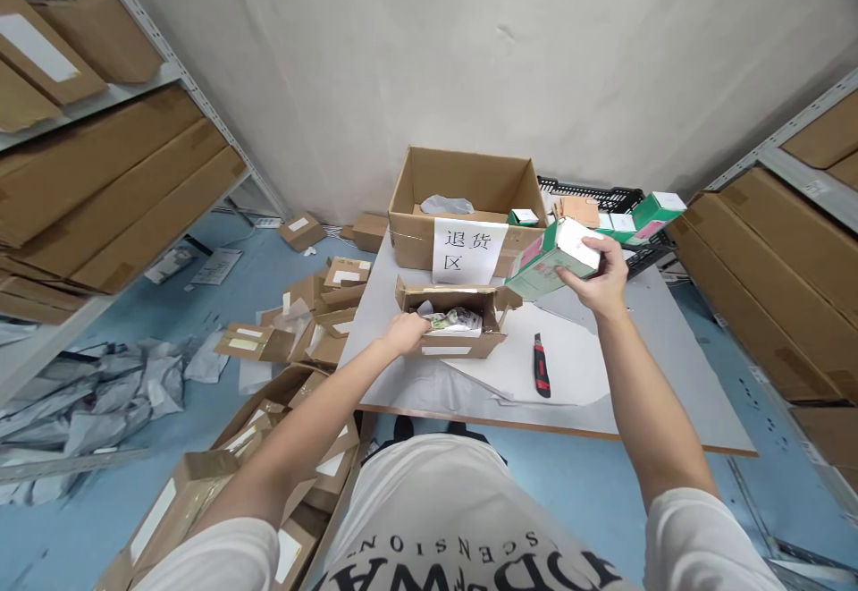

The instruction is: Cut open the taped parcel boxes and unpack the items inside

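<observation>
My right hand is closed around the white end of a green-and-white carton, holding it tilted above the table. At the left end of a small open cardboard box, my left hand grips the wall, fingers partly hidden inside. Within that box lies a crumpled, patterned plastic packet; what is beneath it is hidden. A black-and-red utility knife rests on white paper to the right of the small box.
A large open carton with a paper sign stands behind. A black crate holds more green cartons at the back right. Cardboard boxes crowd the floor at left, and loaded shelves flank both sides.
</observation>
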The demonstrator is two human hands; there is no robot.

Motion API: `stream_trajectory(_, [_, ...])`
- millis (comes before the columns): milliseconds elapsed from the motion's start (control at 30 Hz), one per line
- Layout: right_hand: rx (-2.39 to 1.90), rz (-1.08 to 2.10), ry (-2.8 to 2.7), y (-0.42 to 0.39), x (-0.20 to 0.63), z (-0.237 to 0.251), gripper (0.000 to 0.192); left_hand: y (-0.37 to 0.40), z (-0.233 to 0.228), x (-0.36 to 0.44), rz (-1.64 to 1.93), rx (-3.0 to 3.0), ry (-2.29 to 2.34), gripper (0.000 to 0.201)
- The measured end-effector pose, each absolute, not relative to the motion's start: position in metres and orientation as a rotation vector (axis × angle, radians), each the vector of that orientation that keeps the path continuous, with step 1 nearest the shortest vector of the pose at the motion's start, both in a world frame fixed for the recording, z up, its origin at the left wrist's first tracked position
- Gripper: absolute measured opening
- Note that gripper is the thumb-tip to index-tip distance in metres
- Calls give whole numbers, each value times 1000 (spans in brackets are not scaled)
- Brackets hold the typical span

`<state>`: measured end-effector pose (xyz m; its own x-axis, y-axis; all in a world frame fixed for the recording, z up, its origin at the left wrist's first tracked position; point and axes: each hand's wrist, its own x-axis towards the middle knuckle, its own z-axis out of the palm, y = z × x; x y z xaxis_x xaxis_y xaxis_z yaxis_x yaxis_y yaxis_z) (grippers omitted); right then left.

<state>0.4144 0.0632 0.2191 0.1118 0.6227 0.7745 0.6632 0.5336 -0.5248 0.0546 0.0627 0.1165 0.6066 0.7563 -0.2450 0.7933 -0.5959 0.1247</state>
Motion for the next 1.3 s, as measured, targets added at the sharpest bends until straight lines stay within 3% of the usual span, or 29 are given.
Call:
stream_trajectory(300, [-1232,-26,-1525,52,442,177,52,75,121,32,-295,2613,1473,29])
stream_trajectory(833, [-1488,364,-1536,0,385,23,43,61,103,-36,-224,2609,1610,23])
stream_trajectory(1100, [-1564,385,-1586,-13,376,-11,43,42,116,-27,331,2575,1616,71])
stream_trajectory(1167, [-1556,417,-1608,-18,373,-13,43,26,116,-9,458,2537,1551,66])
stream_trajectory(1267, [-1522,456,-1652,-23,372,-14,44,0,102,41,541,2450,1171,39])
stream_trajectory(1300, [-1515,473,-1669,-24,374,-13,44,-6,93,62,545,2382,1051,38])
